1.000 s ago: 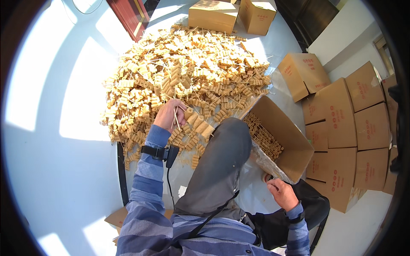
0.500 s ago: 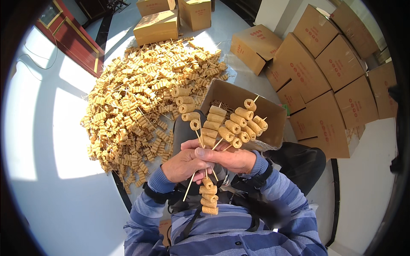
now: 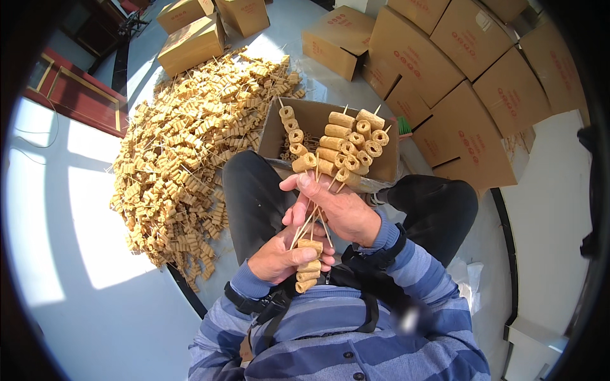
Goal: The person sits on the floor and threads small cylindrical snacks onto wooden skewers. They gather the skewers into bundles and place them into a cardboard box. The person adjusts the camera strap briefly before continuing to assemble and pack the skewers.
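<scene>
My right hand (image 3: 348, 214) is closed round the bare stick ends of several skewers (image 3: 343, 141). Tan, hollow rolls are threaded on them and fan out upward, away from me. Below it, my left hand (image 3: 274, 259) grips another skewer (image 3: 309, 267), whose rolls point down toward my body. The thumb lies on its upper rolls. The thin sticks cross between the two hands. Just beyond the skewers stands an open cardboard box (image 3: 387, 157), with more rolls visible inside. The held skewers hide part of it.
A large heap of skewered rolls (image 3: 181, 152) covers the floor at left. Stacked cardboard cartons (image 3: 467, 130) stand at right, and more cartons (image 3: 192, 46) at the back. A green-bristled brush (image 3: 404, 126) lies beside the open box. A red door (image 3: 86, 101) is far left.
My left hand has moved down from beside the right hand and now holds the lower skewer at its rolls. The fanned skewers have shifted right in the view, which has also turned.
</scene>
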`<state>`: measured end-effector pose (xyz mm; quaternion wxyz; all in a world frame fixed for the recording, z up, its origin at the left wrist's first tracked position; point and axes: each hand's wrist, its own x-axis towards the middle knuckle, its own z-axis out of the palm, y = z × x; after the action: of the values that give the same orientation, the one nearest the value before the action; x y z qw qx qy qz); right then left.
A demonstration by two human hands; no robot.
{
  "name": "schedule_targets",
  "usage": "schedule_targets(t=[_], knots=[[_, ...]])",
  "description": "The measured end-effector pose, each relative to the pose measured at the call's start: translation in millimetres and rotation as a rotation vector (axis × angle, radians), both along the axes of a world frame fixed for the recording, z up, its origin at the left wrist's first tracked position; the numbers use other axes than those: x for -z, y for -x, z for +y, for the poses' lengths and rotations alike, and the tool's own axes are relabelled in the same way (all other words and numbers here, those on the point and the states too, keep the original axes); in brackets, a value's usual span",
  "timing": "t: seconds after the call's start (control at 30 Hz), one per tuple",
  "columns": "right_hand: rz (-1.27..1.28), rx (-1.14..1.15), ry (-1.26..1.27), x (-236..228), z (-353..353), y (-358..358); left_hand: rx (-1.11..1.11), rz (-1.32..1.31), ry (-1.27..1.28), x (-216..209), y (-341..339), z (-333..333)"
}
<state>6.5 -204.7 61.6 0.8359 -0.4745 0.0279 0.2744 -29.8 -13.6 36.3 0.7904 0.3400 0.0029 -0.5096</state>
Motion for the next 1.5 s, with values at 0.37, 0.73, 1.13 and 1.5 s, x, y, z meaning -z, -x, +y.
schedule_targets(t=[0.37,0.73,1.13,1.5], knots=[[-0.316,0.273,0.513,-21,-113,-8,0.401,-0.003,-0.375,-16,-20,23],[-0.32,-0.696,0.757,16,-81,38,0.83,-1.337,-0.656,-47,-49,-22],[0.021,-0.034,0.226,26,-77,66,-0.415,-1.275,-0.898,-68,-44,18],[-0.143,-0.026,0.374,32,-38,85,-0.559,-0.27,-0.191,-9,-20,-37]])
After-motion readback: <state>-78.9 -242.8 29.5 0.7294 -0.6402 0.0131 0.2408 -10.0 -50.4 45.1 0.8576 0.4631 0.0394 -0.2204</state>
